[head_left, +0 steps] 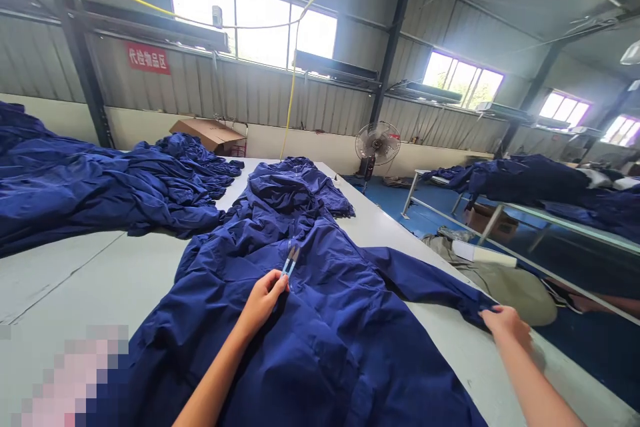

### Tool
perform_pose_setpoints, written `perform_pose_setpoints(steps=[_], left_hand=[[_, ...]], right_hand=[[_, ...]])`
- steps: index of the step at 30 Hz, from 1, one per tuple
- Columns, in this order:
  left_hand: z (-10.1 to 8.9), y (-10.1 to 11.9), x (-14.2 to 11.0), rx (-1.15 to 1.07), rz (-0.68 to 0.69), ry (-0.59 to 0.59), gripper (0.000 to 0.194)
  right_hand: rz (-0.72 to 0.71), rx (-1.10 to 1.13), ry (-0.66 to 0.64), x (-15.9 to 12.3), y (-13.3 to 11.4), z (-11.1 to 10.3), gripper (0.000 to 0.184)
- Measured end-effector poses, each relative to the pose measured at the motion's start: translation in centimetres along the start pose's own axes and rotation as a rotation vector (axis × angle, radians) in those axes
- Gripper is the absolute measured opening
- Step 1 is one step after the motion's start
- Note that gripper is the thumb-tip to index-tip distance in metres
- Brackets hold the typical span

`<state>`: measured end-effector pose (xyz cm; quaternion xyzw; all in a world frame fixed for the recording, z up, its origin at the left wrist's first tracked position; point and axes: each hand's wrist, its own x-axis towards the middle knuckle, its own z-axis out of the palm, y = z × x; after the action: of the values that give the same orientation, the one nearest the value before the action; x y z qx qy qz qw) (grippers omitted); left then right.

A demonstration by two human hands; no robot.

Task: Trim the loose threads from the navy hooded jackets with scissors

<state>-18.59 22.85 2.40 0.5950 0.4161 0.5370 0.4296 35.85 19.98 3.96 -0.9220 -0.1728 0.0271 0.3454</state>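
Note:
A navy blue hooded jacket (pixel 320 320) lies spread over the pale table (pixel 430 347), its hood pointing away from me. Over the middle of its front, my left hand (pixel 267 293) is closed around small thread snips (pixel 290 261) with blue handles, blades pointing away. On the right, my right hand (pixel 507 325) pinches the end of the jacket's sleeve (pixel 430 277), which stretches out sideways across the table. The fingertips on the cuff are partly hidden by the hand.
A large heap of navy garments (pixel 100 180) covers the table's left side. Beyond the table stand a fan (pixel 377 143) and a cardboard box (pixel 210 133). Another table (pixel 565 220) at right carries more garments. A yellow cord (pixel 291 93) hangs down behind the far end.

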Motion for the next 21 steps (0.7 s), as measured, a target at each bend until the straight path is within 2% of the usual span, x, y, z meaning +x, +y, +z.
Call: perform_pose_setpoints(steps=[3, 6, 9, 12, 14, 16, 17, 18, 19, 20, 21], left_hand=[[0.0, 0.0, 0.2, -0.042, -0.001, 0.015, 0.044], [-0.2, 0.1, 0.4, -0.096, 0.004, 0.039, 0.045], [-0.4, 0.2, 0.5, -0.158, -0.006, 0.07, 0.044], [-0.6, 0.1, 0.5, -0.234, -0.036, 0.114, 0.042], [-0.7, -0.1, 0.6, -0.306, -0.061, 0.165, 0.04], [-1.0, -0.4, 0.7, -0.399, -0.084, 0.245, 0.04], [-1.2, -0.5, 0.8, -0.448, -0.096, 0.292, 0.04], [-1.4, -0.7, 0.9, -0.495, -0.11, 0.339, 0.041], [-1.6, -0.8, 0.9, -0.538, -0.126, 0.381, 0.041], [-1.9, -0.9, 1.0, -0.576, -0.144, 0.415, 0.04], [-2.1, -0.9, 1.1, -0.61, -0.162, 0.437, 0.038]], right_hand=[[-0.086, 0.118, 0.032, -1.5, -2.3, -1.3, 0.059], [-0.264, 0.252, 0.12, -3.8, -6.7, -3.2, 0.064], [-0.546, 0.385, 0.173, -7.6, -12.6, -5.2, 0.059], [-0.891, 0.474, 0.088, -13.8, -17.6, -6.6, 0.052], [-1.113, 0.485, -0.056, -19.2, -19.0, -7.1, 0.049], [-1.358, 0.439, -0.328, -24.9, -18.9, -7.4, 0.04], [-1.573, 0.36, -0.647, -27.5, -18.4, -7.5, 0.039], [-1.713, 0.274, -0.954, -29.8, -17.8, -7.3, 0.038], [-1.75, 0.25, -1.152, -31.5, -17.2, -7.0, 0.033], [-1.734, 0.272, -1.267, -32.7, -16.5, -6.3, 0.03], [-1.677, 0.31, -1.305, -33.4, -15.9, -5.3, 0.026]])
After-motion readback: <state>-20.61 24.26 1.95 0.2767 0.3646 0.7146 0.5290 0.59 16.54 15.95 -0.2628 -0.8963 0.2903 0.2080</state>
